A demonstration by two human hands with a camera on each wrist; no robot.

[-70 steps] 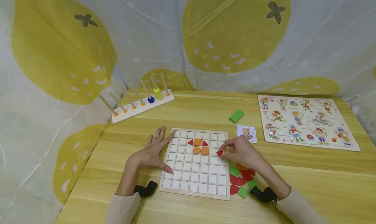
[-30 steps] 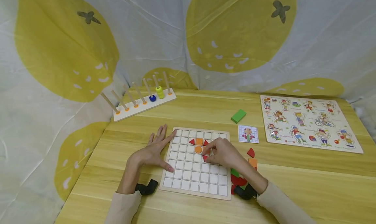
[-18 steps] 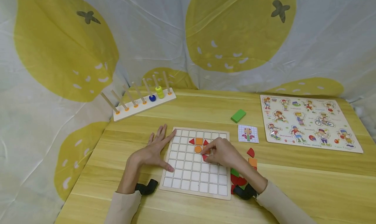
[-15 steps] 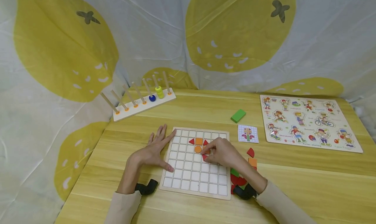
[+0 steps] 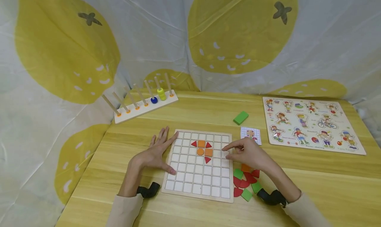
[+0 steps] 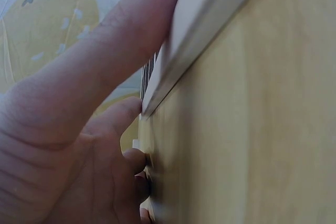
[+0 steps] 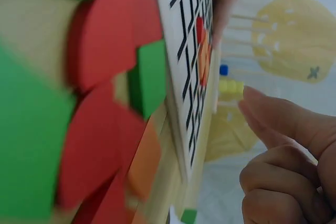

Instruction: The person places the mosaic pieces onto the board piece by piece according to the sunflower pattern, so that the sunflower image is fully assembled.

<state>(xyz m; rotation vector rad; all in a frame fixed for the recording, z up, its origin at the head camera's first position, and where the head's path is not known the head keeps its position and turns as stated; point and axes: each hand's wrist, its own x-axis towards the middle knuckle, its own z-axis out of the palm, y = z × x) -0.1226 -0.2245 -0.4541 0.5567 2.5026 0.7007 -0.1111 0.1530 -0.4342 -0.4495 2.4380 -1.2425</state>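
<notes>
Beige-sleeved left hand (image 5: pixel 153 156) at 9–10 o'clock of the wooden grid board (image 5: pixel 196 179): fingers spread wide, index finger on the board's upper-left corner, thumb on its left edge. Right hand (image 5: pixel 245 152) at 2–3 o'clock, over the right edge, holding nothing; thumb and index finger extended with a gap between them, other fingers curled.

On the board, above centre: red triangles (image 5: pixel 207 160), orange squares (image 5: pixel 208 152), one orange circle (image 5: pixel 200 151). Rightmost columns partly blocked by the right fingertips.

Loose red, green and orange pieces (image 5: pixel 244 183) heaped at 4 o'clock, just beside the board, right forearm and black wrist mount (image 5: pixel 272 197) close by. Pattern card (image 5: pixel 246 132) at 2 o'clock; right knuckles by its lower edge, contact unclear. Green block (image 5: pixel 240 118) at 1–2 o'clock, sports puzzle (image 5: pixel 314 124) well apart at 2–3, peg abacus (image 5: pixel 140 112) at 10–11. All on wood-grain tabletop (image 5: pixel 324 184); lemon-print curtain (image 5: pixel 148 32) behind at 12.
</notes>
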